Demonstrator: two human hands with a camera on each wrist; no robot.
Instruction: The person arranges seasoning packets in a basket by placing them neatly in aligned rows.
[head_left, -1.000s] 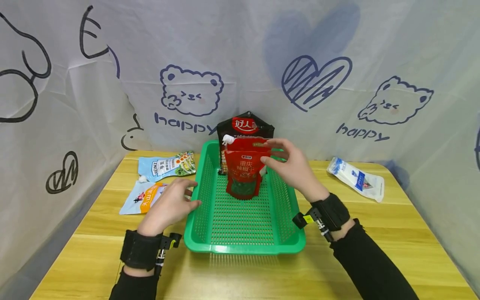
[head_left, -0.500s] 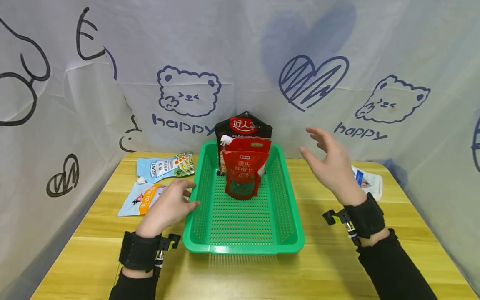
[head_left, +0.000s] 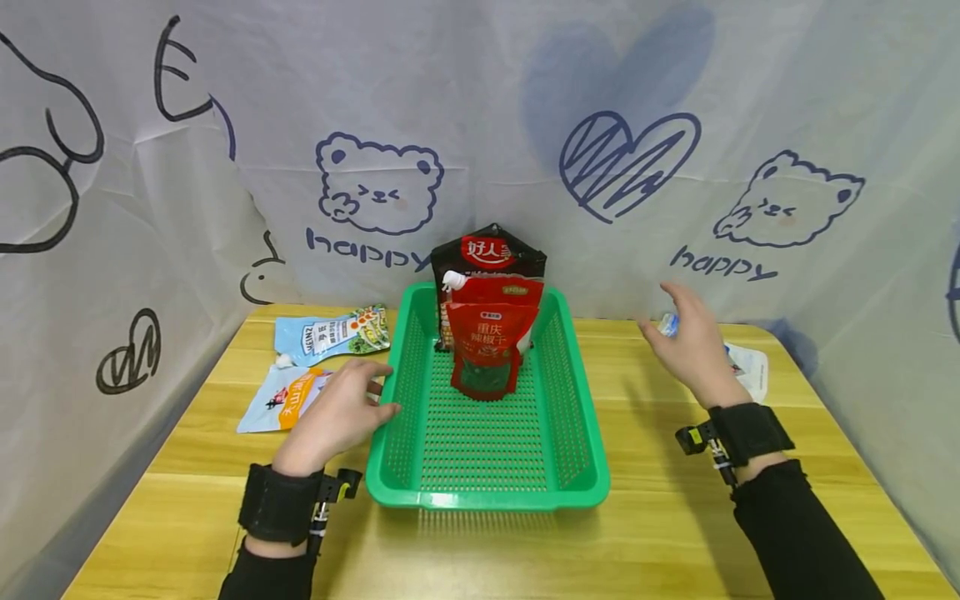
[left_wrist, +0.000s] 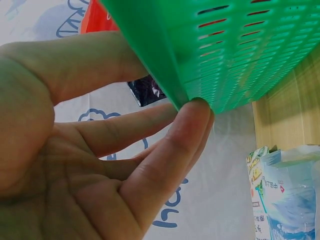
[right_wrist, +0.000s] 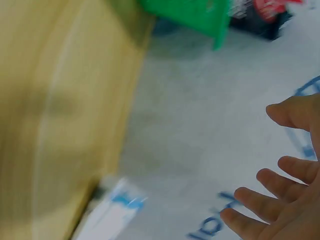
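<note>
- At the left rim of the green basket (head_left: pixel 487 501): left hand (head_left: pixel 337 412), thumb and fingers pinching it.
- Right of basket: right hand (head_left: pixel 693 346), fingers spread, near white pouch (head_left: pixel 752 371).
- Under basket, rightward to white pouch: wooden tabletop (head_left: pixel 622 400).

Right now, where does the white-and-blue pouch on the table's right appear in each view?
Head: right side, the white-and-blue pouch, partly hidden behind the right hand.
Left wrist: not in it.
Right wrist: lower left, blurred.
Shared landmark: the green basket, around the middle in head, upper right in left wrist, at the top edge in right wrist.
</note>
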